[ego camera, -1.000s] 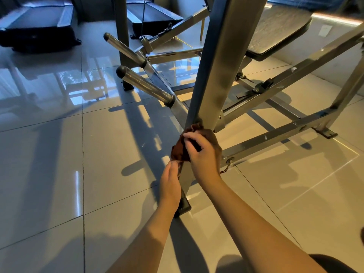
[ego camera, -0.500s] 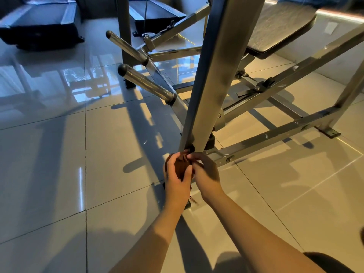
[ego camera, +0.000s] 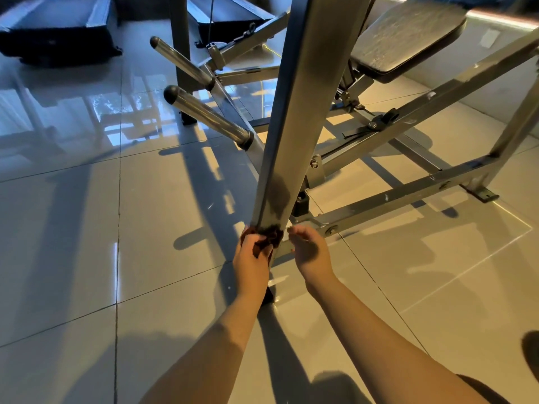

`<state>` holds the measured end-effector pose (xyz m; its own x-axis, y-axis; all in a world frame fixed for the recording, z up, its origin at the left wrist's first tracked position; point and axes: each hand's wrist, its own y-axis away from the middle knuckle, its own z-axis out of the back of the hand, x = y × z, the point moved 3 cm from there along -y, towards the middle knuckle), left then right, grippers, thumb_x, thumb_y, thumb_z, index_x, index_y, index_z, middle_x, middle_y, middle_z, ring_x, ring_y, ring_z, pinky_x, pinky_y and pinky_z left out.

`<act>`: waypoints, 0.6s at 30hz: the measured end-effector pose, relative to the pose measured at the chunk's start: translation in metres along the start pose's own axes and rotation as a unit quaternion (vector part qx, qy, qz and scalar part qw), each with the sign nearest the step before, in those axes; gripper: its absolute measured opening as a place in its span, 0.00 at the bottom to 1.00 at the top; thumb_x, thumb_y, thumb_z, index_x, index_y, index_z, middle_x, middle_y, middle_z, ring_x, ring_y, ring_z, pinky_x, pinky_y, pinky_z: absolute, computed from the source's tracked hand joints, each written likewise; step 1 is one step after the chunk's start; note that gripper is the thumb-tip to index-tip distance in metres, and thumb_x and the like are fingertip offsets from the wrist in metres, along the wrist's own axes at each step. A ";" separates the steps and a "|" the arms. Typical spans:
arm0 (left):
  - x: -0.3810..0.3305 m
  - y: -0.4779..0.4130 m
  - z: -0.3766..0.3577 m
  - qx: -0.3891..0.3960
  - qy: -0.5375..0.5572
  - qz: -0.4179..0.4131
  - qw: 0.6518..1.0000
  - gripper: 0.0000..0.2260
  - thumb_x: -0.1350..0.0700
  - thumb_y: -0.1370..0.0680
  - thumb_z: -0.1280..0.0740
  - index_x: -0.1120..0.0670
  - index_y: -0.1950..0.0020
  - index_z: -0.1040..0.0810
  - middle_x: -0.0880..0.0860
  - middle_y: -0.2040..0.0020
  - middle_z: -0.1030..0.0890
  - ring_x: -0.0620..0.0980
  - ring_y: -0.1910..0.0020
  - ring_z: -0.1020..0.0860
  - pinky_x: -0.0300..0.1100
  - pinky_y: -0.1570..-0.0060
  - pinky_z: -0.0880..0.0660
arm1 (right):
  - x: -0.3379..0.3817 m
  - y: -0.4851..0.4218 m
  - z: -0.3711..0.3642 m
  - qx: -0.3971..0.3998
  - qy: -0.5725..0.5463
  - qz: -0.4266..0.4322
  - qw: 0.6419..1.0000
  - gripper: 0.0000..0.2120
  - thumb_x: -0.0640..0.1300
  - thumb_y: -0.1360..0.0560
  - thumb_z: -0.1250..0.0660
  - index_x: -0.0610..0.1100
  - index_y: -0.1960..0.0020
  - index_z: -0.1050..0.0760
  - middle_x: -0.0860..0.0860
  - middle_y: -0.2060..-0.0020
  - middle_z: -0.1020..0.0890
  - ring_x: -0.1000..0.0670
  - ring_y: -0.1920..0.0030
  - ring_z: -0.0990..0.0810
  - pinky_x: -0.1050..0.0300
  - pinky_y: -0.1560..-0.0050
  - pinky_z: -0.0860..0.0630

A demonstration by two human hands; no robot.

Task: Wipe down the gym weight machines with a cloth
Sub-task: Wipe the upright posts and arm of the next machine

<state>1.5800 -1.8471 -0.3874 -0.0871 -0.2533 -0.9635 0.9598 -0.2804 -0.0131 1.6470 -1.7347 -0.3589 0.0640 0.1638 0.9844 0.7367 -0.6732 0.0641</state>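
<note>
- Rust-brown cloth (ego camera: 267, 240) sits bunched against the lower end of the steel post (ego camera: 291, 126), on its near face, not far above the foot.
- Left hand (ego camera: 250, 258) grips the cloth, fingers curled round it, pressing it to the post.
- Right hand (ego camera: 306, 249) hangs just right of the post, fingers loosely curled, holding nothing visible.
- Post's long axis climbs away from both hands, leaning right; nearly all its length lies above the cloth, so the next stroke likely runs upward, led by the left hand.
</note>
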 end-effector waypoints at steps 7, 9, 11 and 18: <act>0.024 0.011 -0.004 -0.004 0.018 0.121 0.992 0.05 0.58 0.19 0.31 0.51 0.44 0.20 0.48 0.35 0.31 0.48 0.44 0.25 0.39 0.40 0.27 | -0.038 0.020 0.015 -0.016 0.195 -0.116 0.974 0.08 0.40 0.19 0.36 0.48 0.50 0.19 0.53 0.53 0.18 0.50 0.49 0.20 0.41 0.41 0.21; 0.018 0.018 -0.001 -0.014 0.042 0.126 0.991 0.06 0.56 0.19 0.32 0.48 0.43 0.21 0.47 0.35 0.34 0.47 0.43 0.26 0.36 0.44 0.27 | -0.041 0.024 0.015 -0.011 0.181 -0.112 0.977 0.07 0.41 0.19 0.36 0.51 0.47 0.21 0.54 0.51 0.19 0.51 0.48 0.20 0.43 0.41 0.20; 0.017 0.024 0.002 0.008 0.033 0.120 0.992 0.07 0.55 0.18 0.34 0.44 0.42 0.23 0.47 0.35 0.31 0.47 0.42 0.24 0.31 0.50 0.25 | -0.037 0.026 0.007 0.020 0.124 -0.120 0.985 0.09 0.43 0.19 0.33 0.55 0.41 0.25 0.56 0.49 0.20 0.52 0.46 0.19 0.48 0.43 0.18; 0.019 0.019 0.009 0.077 0.118 0.118 0.983 0.17 0.58 0.16 0.38 0.37 0.35 0.28 0.40 0.37 0.22 0.43 0.37 0.23 0.35 0.42 0.23 | -0.038 0.007 -0.006 -0.026 0.081 -0.036 0.996 0.07 0.37 0.24 0.29 0.41 0.46 0.20 0.46 0.51 0.16 0.43 0.45 0.18 0.50 0.44 0.19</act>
<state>1.5941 -1.8658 -0.4038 0.2147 -0.1112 -0.9703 0.8926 -0.3810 0.2411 1.6459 -1.7498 -0.3950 -0.1000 0.0971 0.9902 0.6998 -0.7007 0.1393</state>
